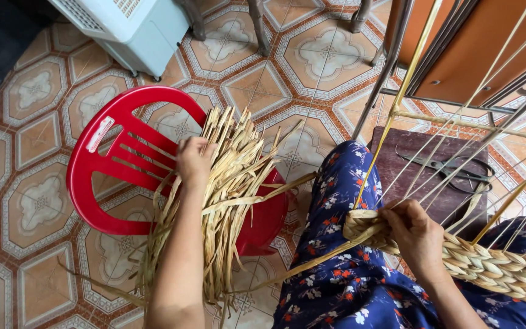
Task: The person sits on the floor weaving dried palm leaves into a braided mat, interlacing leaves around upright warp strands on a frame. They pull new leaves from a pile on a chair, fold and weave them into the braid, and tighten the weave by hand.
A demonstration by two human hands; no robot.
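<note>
My left hand (193, 159) rests on a bundle of dried straw strips (232, 189) lying across a red plastic chair (101, 176), with its fingers closed over some of the strips. My right hand (414, 234) grips the end of a thick woven straw braid (488, 263) that lies over my lap in blue flowered cloth (342, 268). A long loose strip runs from the braid end down toward the bundle. Thin pale strands (458, 152) fan up from the braid toward the upper right.
Dark scissors (452, 167) lie on a small brown stool (409, 158) beyond my knee. A wooden piece with metal legs (464, 55) stands at the upper right. A white plastic appliance (129, 27) sits on the patterned tile floor (38, 201) at the upper left.
</note>
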